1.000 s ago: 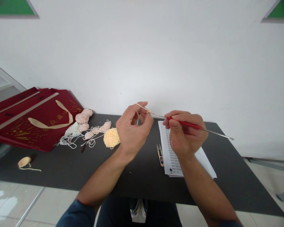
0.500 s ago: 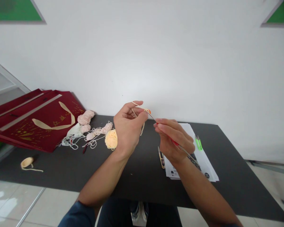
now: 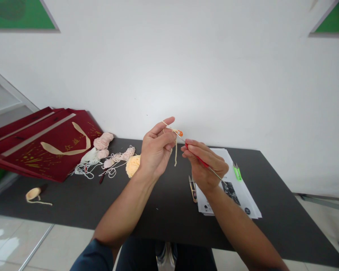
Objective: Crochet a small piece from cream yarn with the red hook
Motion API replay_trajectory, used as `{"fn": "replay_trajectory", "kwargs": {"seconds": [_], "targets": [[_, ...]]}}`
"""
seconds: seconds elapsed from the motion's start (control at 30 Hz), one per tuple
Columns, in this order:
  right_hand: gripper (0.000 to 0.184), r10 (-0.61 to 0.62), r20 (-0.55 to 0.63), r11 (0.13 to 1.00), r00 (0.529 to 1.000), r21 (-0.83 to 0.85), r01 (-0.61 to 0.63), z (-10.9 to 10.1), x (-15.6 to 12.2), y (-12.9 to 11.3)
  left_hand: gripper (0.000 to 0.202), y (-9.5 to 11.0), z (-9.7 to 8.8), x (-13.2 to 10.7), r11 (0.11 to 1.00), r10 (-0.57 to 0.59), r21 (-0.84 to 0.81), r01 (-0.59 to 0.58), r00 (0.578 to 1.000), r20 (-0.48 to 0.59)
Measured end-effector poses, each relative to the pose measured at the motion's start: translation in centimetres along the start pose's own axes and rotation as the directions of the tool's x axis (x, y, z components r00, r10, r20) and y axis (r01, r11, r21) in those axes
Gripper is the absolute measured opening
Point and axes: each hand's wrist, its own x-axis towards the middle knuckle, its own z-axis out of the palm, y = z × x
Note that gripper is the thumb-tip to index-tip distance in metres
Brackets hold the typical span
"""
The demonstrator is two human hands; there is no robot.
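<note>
My left hand (image 3: 158, 150) pinches a small piece of cream crochet work (image 3: 173, 131), with yarn looped over the raised index finger. An orange stitch marker (image 3: 180, 133) hangs at the piece, and a loose cream yarn tail (image 3: 175, 154) dangles below. In my right hand (image 3: 207, 165) is a crochet hook (image 3: 201, 161) with a red grip, held like a pen. Its metal tip reaches the crochet work at my left fingertips. A yellow yarn ball (image 3: 133, 165) lies behind my left wrist, partly covered by it.
Dark red bags (image 3: 53, 146) lean at the left, beside pink yarn balls (image 3: 103, 141) and tangled white yarn (image 3: 87, 163). A small cream crocheted piece (image 3: 34, 194) lies front left. Thread snips (image 3: 193, 190) and printed papers (image 3: 243, 195) with green snips (image 3: 237, 172) lie right on the dark table (image 3: 169, 210).
My left hand has turned and shifted slightly right, its index finger raised. The orange stitch marker and yarn tail show more clearly. My right hand has moved slightly left with the hook.
</note>
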Motion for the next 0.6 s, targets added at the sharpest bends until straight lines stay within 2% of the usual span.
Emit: {"fn": "replay_trajectory", "kwargs": {"seconds": [0.13, 0.33, 0.47, 0.6], "targets": [[0.032, 0.112, 0.008, 0.985, 0.994, 0.131, -0.112, 0.0, 0.1, 0.3, 0.043, -0.1, 0.0, 0.0, 1.000, -0.012, 0.003, 0.012, 1.000, 0.013], [0.012, 0.331, 0.023, 0.869, 0.943, 0.384, -0.314, -0.3, 1.8, 0.9, 0.045, -0.5, 0.2, -0.1, 0.998, 0.002, 0.068, -0.002, 1.000, -0.004], [0.008, 0.313, 0.088, 0.858, 0.946, 0.401, -0.322, -1.2, 2.9, 1.0, 0.047, -0.9, 0.0, -0.3, 0.985, 0.047, 0.169, -0.043, 0.999, -0.021], [0.012, 0.201, 0.122, 0.956, 0.972, 0.192, -0.222, -2.4, 3.5, 0.2, 0.047, -1.2, -0.6, -0.1, 0.948, 0.045, 0.316, -0.038, 0.999, -0.014]]}}
